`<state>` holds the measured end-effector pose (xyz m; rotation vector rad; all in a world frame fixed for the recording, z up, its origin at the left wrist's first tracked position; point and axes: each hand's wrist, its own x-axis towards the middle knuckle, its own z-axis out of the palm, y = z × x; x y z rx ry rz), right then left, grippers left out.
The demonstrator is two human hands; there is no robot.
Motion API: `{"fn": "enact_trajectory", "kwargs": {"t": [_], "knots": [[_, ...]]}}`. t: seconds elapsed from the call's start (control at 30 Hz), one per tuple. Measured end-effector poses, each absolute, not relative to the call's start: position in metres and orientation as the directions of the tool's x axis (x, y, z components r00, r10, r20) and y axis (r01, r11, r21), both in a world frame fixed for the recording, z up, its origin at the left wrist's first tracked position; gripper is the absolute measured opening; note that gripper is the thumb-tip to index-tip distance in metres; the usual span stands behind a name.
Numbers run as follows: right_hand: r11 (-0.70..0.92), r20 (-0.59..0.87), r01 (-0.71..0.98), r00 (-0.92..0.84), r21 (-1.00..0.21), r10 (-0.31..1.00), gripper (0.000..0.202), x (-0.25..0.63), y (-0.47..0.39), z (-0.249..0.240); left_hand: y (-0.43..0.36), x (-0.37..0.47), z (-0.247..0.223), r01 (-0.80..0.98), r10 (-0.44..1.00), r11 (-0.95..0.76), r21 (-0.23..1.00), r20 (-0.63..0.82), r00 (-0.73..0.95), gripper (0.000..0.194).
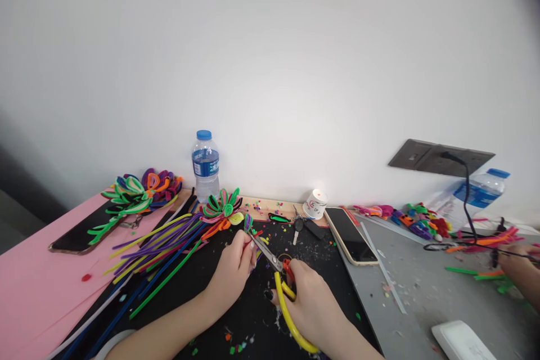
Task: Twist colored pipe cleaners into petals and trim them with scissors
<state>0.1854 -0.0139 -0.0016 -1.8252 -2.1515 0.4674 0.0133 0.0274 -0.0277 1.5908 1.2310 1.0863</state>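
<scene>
My left hand (237, 255) is closed, pinching a small piece of bent pipe cleaner (248, 221) with purple and green on it. My right hand (309, 299) grips scissors (291, 315) with yellow handles, an orange part near the pivot and metal blades. The blades point up and left, their tips beside the pipe cleaner piece at my left fingers. Whether they touch it I cannot tell. Just behind my left hand rests a pipe cleaner flower (224, 206) in green, pink and orange. Loose pipe cleaners (162, 239) in several colours lie to its left.
A water bottle (206, 166) and a paper cup (315, 204) stand by the wall. Phones lie at right (352, 236) and left (80, 230), with more pipe cleaner flowers (143, 188) at left. Keys (297, 228) lie behind the scissors. Another person's hand (517, 261) is at far right.
</scene>
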Motion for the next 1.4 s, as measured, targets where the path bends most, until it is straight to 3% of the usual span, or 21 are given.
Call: {"fn": "enact_trajectory", "kwargs": {"t": [1.4], "knots": [[0.169, 0.009, 0.895, -0.181, -0.412, 0.983, 0.014, 0.1849, -0.0153, 0.0003, 0.0215, 0.0176, -0.019, 0.161, 0.981, -0.147, 0.976, 0.122, 0.154, 0.02]]}}
